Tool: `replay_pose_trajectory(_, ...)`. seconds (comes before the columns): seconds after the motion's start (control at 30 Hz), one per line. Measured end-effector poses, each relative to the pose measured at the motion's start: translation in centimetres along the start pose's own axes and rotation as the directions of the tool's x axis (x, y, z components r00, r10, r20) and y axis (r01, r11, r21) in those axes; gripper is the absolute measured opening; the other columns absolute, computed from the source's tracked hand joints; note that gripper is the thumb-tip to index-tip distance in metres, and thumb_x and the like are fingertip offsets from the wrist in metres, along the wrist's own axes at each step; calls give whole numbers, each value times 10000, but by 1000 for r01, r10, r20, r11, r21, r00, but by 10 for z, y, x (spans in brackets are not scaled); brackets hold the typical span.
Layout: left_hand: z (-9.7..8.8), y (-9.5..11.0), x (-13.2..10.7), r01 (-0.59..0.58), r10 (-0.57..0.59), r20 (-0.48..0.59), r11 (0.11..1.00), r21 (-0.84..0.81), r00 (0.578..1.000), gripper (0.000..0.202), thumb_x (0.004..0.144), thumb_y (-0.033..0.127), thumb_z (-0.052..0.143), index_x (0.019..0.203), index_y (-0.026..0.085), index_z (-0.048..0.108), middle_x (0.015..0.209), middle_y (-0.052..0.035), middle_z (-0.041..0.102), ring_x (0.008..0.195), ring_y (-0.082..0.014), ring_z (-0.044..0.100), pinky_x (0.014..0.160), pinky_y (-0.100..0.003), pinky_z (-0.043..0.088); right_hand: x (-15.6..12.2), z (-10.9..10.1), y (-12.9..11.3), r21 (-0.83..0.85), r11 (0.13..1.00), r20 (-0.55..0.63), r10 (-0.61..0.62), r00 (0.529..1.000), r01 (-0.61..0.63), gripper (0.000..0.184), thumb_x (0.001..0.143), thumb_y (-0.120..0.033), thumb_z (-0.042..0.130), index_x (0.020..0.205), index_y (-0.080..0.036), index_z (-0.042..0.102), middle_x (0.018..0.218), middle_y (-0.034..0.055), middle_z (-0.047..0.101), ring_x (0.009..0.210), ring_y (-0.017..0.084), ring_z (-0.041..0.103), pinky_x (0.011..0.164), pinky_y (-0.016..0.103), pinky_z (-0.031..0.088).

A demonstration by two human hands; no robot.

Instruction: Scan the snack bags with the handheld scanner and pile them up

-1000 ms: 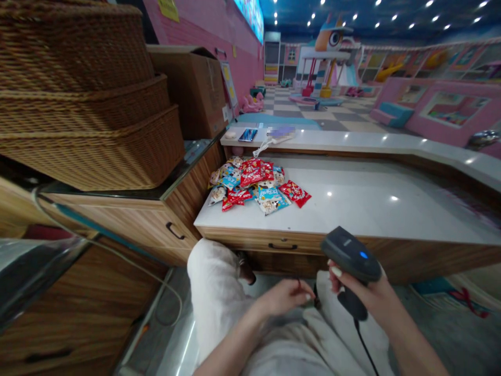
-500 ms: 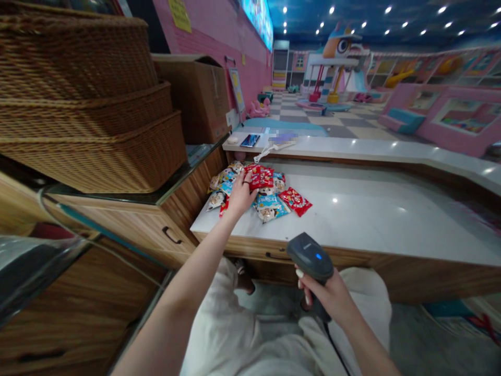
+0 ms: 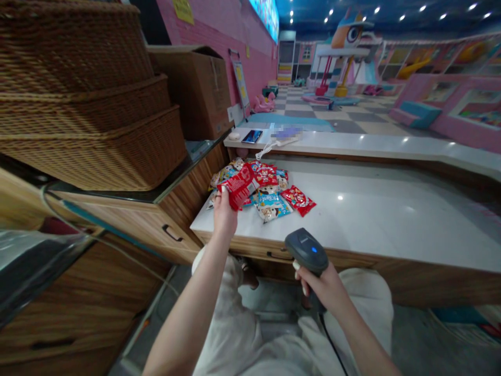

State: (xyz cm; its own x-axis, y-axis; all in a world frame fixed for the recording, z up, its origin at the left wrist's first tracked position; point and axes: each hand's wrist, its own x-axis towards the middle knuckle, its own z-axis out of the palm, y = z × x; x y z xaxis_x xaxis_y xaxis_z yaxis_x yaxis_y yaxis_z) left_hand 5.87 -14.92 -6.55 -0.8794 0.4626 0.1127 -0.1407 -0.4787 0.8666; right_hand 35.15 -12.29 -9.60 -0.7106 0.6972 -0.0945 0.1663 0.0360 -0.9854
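Note:
My left hand point(image 3: 225, 215) grips a red snack packet point(image 3: 239, 186) by its lower left edge, its printed back with a barcode turned up. Behind and under it lies a pile of snack packets, among them a blue-and-white packet point(image 3: 273, 206) and another red packet near the back. One more red packet point(image 3: 298, 200) rests at the right of the pile. My right hand point(image 3: 319, 282) is wrapped round the handle of a dark grey barcode scanner point(image 3: 307, 249) with a blue light on top. The scanner is in front of the desk edge, apart from the packets.
The packets lie on a white desktop point(image 3: 376, 219) with a raised ledge behind, bearing a phone point(image 3: 252, 136) and a white cable point(image 3: 266, 150). Stacked wicker baskets point(image 3: 129, 141) and a cardboard box point(image 3: 213, 94) stand on the left cabinet. A cord point(image 3: 329, 337) hangs from the scanner.
My left hand has lifted a red packet off the pile and turned its back up, moving slightly left and nearer to me. The scanner has barely moved.

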Motion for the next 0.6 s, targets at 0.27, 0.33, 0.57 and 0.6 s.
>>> replay_pose_trajectory(0.27,-7,-14,-95,479,-481,65,836,-266,874,412,935,510,562,1165,184,667,1265,-125,684,1091,-263,685,924,-473,583,-12,12,-7,-52,999,-62,-18,998,15,343,818,-502,695,812,-160,690,492,-24,596,404,147,551,452,252,458)
replay_pose_trajectory(0.33,-5,-18,-103,495,-492,80,828,-265,867,442,918,546,573,1149,184,679,1242,-131,695,1061,-265,698,905,-473,593,-13,11,-10,-88,996,-58,-28,998,23,313,821,-459,701,891,-153,695,555,-9,640,445,158,580,481,261,482)
replay_pose_trajectory(0.57,-2,-32,-106,488,-488,48,852,-191,871,289,806,250,768,1064,141,695,1067,-122,757,908,-212,740,897,-397,601,-16,12,-19,-179,983,22,-48,999,51,254,901,-424,643,817,-185,638,557,6,658,520,193,663,563,271,525)
replay_pose_trajectory(0.6,-1,-34,-106,482,-487,28,853,-198,873,277,810,251,764,1053,139,696,1056,-119,759,894,-205,742,894,-387,602,-16,13,-18,-176,983,23,-47,999,50,262,905,-438,639,836,-185,644,573,9,671,513,193,665,560,272,527)
